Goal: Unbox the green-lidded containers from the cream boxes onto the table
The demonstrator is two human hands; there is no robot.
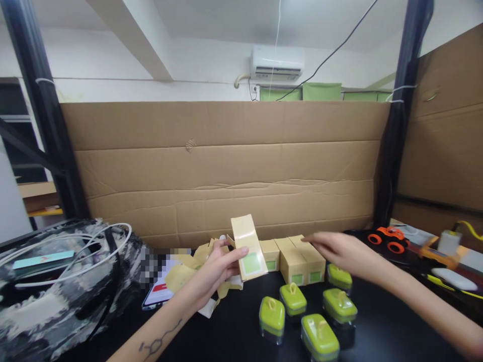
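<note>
Flat carton (249, 249) pinched upright in your left hand (217, 271); your right hand (337, 251) open, fingers spread, resting atop folded boxes (298, 261) just right of carton.

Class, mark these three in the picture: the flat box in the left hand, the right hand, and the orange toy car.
Flat box (249, 251), head view, on its front face.
Right hand (337, 251), head view, on its back.
Orange toy car (390, 237), head view, on its body.
</note>
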